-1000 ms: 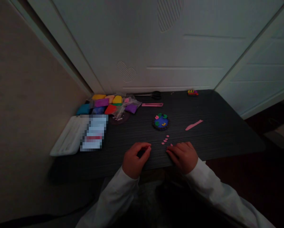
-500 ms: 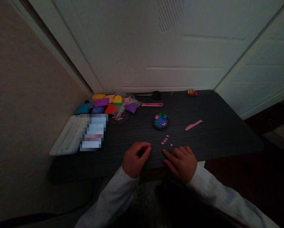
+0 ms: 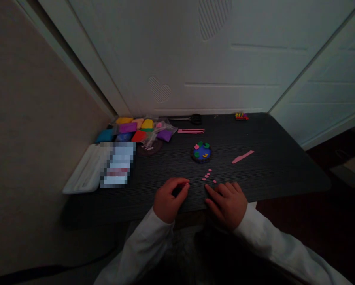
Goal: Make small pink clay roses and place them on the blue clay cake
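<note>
My left hand [image 3: 169, 198] rests at the near edge of the dark table [image 3: 278, 166], thumb and fingers curled together in a pinch on a small pink bit. My right hand [image 3: 227, 200] lies palm down beside it, fingers stretched flat on the table. Just beyond my right fingertips lie several tiny pink clay pieces [image 3: 207, 175]. Further back sits a round blue clay disc [image 3: 201, 152] with green, pink and yellow bits on it.
A pink plastic knife [image 3: 242, 156] lies to the right of the disc. Bags of coloured clay [image 3: 136, 131] are heaped at the back left, with a white tray [image 3: 87, 174] in front. Pink sticks [image 3: 191, 131], scissors [image 3: 189, 118] and a small colourful clay piece [image 3: 241, 116] lie near the wall.
My right hand has slid a little toward me and left, off the pink pieces. My left hand has kept its place.
</note>
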Demonstrator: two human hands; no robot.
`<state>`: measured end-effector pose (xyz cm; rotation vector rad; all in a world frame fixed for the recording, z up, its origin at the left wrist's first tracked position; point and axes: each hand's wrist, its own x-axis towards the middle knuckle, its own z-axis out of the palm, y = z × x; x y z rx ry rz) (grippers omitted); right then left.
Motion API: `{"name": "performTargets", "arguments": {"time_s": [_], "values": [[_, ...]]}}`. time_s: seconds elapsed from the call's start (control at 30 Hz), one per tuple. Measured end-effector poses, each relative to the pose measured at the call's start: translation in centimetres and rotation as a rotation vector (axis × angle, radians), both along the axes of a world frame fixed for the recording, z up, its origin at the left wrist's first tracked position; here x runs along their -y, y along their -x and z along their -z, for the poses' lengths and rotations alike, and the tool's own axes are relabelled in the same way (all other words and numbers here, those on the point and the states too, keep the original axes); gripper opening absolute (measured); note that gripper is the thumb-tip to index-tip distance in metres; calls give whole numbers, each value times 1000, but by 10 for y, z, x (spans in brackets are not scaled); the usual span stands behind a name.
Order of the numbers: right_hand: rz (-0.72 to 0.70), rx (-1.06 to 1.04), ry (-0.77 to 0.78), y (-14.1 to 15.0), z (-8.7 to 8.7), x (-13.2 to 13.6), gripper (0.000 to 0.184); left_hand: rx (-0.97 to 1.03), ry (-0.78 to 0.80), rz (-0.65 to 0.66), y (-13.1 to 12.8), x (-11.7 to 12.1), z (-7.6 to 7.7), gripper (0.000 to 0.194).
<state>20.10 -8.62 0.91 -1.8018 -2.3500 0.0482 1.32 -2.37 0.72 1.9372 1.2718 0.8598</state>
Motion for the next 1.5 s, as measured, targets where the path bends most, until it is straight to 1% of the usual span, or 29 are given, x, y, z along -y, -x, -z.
{"name": "performTargets", "arguments": {"time_s": [0.07,0.2,0.37,0.5,0.63,0.73,0.87,1.03,1.2,1.37,1.5], "values": [[-19,-5,3,0,0,0,40,0,-1,-3,1,0,0,18],[11,4,4,0,1,1,40,5,-5,-1,1,1,1,17],[-24,9,10,2,2,3,42,1,-10,3,0,0,1,18],[29,17,7,2,2,2,43,8,-12,12,1,0,2,17],[-22,-1,17,4,2,4,42,9,-11,-4,1,0,1,16],[2,-24,-1,2,4,4,41,10,-17,-4,1,1,0,16],[23,-85,-8,-9,4,-1,34,8,-9,1,0,1,0,16],[3,-138,-23,-21,-3,-13,27,9,3,1,0,0,0,17],[-38,-143,-21,-21,-8,-21,22,20,-5,1,0,0,1,17],[-37,-115,-27,-18,-6,-23,20,29,-18,-5,1,1,1,17],[-65,-99,-12,-19,-6,-27,20,33,-7,-4,1,0,1,16]]}}
